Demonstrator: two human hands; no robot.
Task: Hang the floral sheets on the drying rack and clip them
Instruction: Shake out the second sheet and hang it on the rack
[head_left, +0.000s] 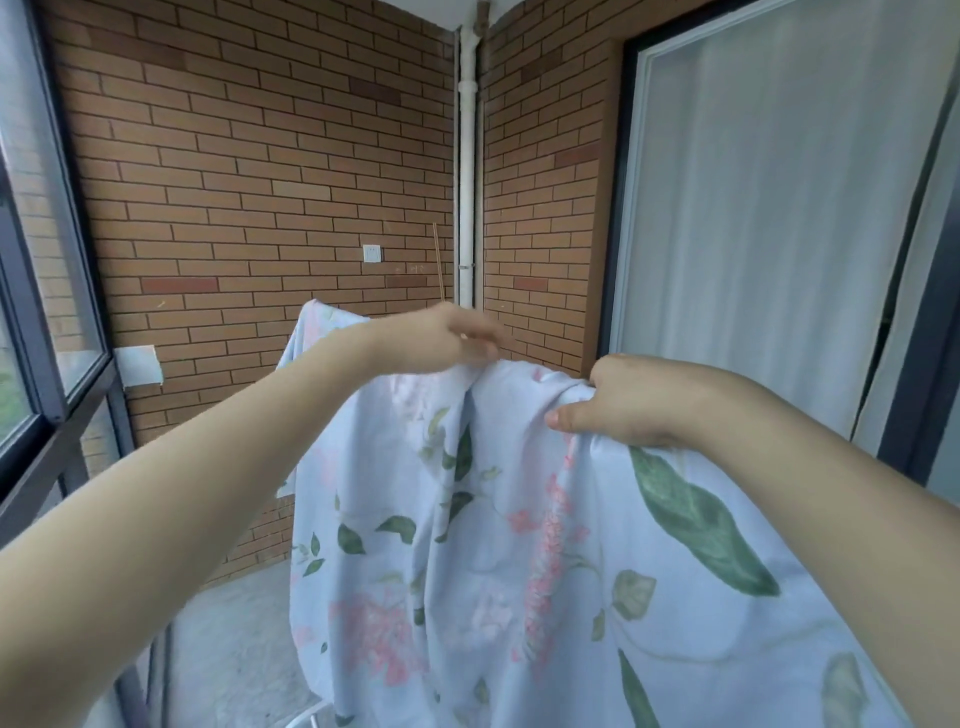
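A pale blue floral sheet with pink blooms and green leaves hangs draped in front of me, covering the drying rack almost fully. Only a white rack bar peeks out at the bottom. My left hand reaches over the top fold, fingers pinched on the sheet's upper edge; it is blurred. My right hand grips a bunched part of the top edge, thumb pointing left. No clip shows clearly in either hand.
A brick wall and white drainpipe stand behind. A window frame runs along the left, a curtained glass door on the right. Grey concrete floor lies below left.
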